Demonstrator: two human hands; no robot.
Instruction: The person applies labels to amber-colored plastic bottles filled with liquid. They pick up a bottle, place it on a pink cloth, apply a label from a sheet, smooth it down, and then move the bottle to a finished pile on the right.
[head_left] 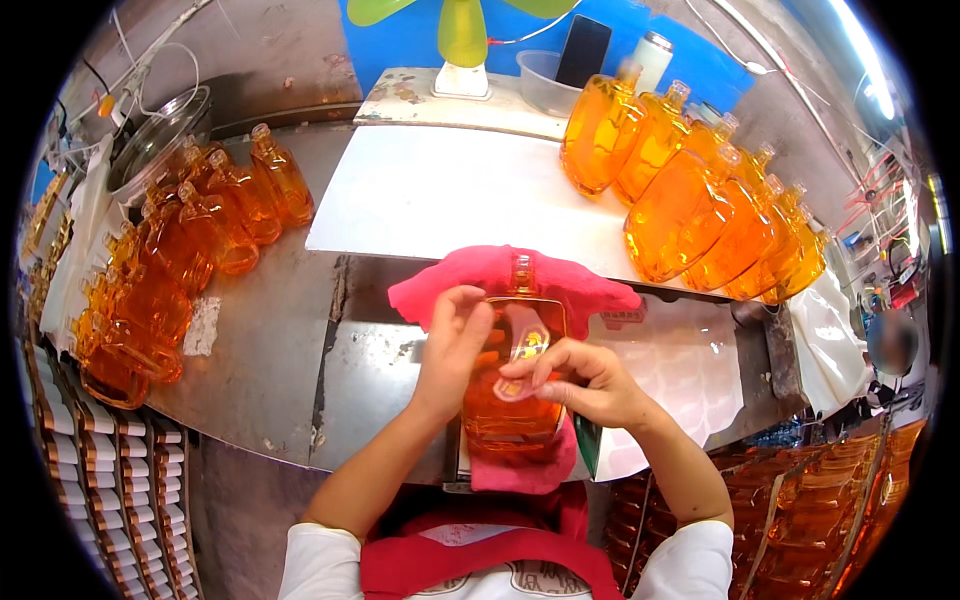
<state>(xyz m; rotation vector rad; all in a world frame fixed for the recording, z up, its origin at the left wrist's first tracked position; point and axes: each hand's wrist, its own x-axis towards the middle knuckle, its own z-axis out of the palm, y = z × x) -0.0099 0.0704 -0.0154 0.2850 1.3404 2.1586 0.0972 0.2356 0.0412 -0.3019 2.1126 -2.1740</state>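
An amber glass bottle (490, 425) lies flat in front of me, its neck pointing away, on a pink cloth (440, 285). Over its upper face is a translucent label strip (527, 322) with gold markings, curving down toward my right hand. My right hand (590, 385) pinches the lower end of this label between thumb and fingers, just above the glass. At the bottle's upper left side is my left hand (455, 340), its fingers loosely bent and apart, with nothing visible in them. Whether its fingertips touch the glass is hard to tell.
Amber bottles stand grouped on the metal table's left (240, 210) and on a white board (430, 190) at the right (680, 215). Clear label sheets (680, 370) lie right of the cloth. A green fan (462, 35) stands behind. Racks flank the table below.
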